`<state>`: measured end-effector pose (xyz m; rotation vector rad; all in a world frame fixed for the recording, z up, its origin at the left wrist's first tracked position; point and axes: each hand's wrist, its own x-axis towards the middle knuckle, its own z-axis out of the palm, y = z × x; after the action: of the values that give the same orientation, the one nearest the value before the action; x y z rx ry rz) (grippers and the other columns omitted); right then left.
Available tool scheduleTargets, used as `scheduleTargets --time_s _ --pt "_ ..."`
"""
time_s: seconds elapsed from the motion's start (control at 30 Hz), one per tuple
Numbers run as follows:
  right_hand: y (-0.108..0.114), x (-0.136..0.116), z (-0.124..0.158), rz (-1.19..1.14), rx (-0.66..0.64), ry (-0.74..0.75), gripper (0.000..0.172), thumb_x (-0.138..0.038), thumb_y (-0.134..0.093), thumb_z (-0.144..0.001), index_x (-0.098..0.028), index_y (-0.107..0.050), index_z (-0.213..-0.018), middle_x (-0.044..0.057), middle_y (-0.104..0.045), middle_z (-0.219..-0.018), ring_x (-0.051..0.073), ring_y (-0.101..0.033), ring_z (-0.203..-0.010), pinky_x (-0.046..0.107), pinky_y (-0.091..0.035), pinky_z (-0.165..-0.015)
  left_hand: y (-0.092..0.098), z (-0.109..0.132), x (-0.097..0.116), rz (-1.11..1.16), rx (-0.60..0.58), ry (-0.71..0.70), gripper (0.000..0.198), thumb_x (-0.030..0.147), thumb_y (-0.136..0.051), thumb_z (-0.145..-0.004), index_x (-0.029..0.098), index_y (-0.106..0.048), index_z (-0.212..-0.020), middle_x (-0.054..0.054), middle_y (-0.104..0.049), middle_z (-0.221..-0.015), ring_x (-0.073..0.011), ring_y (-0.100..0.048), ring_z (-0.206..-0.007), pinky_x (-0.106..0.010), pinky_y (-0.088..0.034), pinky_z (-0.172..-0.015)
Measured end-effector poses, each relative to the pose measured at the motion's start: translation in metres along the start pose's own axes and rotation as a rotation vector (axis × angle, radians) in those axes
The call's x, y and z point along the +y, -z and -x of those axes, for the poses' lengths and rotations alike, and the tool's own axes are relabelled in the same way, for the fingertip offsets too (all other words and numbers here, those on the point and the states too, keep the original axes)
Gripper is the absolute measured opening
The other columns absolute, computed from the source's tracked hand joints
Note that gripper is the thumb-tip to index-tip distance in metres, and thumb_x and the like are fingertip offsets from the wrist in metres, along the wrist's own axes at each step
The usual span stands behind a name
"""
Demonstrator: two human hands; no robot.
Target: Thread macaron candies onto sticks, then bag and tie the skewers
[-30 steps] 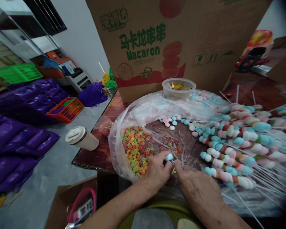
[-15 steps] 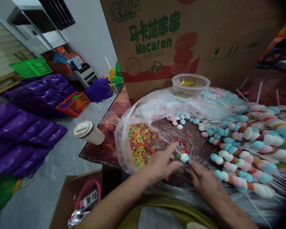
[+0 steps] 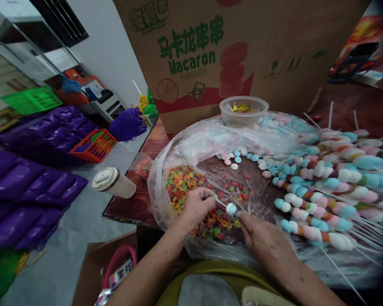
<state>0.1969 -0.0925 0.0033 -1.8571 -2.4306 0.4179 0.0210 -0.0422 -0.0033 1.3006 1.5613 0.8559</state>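
Observation:
My left hand [image 3: 195, 205] is closed in a pinch over the pile of coloured ring candies [image 3: 185, 187] on a clear plastic sheet [image 3: 210, 144]. What its fingertips hold is too small to make out. My right hand [image 3: 261, 238] grips a thin white stick [image 3: 222, 204] with a white-and-blue macaron candy [image 3: 231, 209] threaded on it. The stick's tip points at my left fingertips. Loose pastel macaron pieces [image 3: 239, 157] lie farther back on the sheet.
Several finished candy skewers [image 3: 319, 191] fan out on the right. A clear bowl [image 3: 244, 111] stands before a large "Macaron" carton [image 3: 210, 55]. A lidded paper cup [image 3: 113, 182] lies at the table's left edge. Purple bags [image 3: 35, 187] and an orange basket [image 3: 94, 146] cover the floor.
My left hand has moved left onto the ring candies and closed into a pinch. My right hand still holds the stick, which now sticks out farther past the macaron piece.

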Motion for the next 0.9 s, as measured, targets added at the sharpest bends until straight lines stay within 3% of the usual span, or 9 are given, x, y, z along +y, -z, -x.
scheduleTargets --time_s 0.17,0.43,0.73,0.9 --pt "0.002 -0.005 0.004 0.050 0.000 -0.010 0.021 -0.015 -0.040 -0.082 -0.023 -0.058 -0.089 0.002 -0.067 -0.068 0.016 -0.062 -0.057 0.024 -0.022 -0.044 -0.004 0.009 -0.002 -0.050 0.085 -0.038 0.011 0.020 -0.055 -0.064 0.014 -0.063 -0.070 0.000 -0.060 -0.063 -0.0101 -0.052 -0.057 -0.019 -0.041 -0.055" --pt "0.010 -0.009 0.006 0.117 -0.079 -0.027 0.024 -0.012 -0.037 -0.083 -0.023 -0.057 -0.090 0.003 -0.067 -0.064 0.020 -0.064 -0.056 0.026 -0.014 -0.043 -0.012 0.019 0.002 -0.272 0.099 -0.199 0.016 0.020 -0.051 -0.067 0.019 -0.066 -0.072 0.001 -0.061 -0.062 -0.0113 -0.053 -0.061 -0.020 -0.040 -0.059" --pt "0.007 -0.007 0.006 0.085 -0.105 -0.044 0.024 -0.013 -0.037 -0.083 -0.023 -0.056 -0.093 0.003 -0.067 -0.068 0.020 -0.065 -0.059 0.026 -0.013 -0.044 -0.017 0.012 -0.001 0.026 0.126 0.005 0.011 0.017 -0.054 -0.062 0.014 -0.062 -0.068 0.001 -0.059 -0.059 -0.0095 -0.050 -0.053 -0.020 -0.040 -0.054" --pt "0.004 -0.004 0.006 0.063 -0.126 -0.037 0.023 -0.013 -0.036 -0.083 -0.022 -0.056 -0.090 0.003 -0.067 -0.067 0.020 -0.065 -0.060 0.026 -0.018 -0.044 -0.020 0.014 -0.001 0.065 0.140 0.070 0.013 0.017 -0.054 -0.062 0.013 -0.061 -0.071 0.000 -0.061 -0.059 -0.0108 -0.053 -0.054 -0.021 -0.042 -0.054"
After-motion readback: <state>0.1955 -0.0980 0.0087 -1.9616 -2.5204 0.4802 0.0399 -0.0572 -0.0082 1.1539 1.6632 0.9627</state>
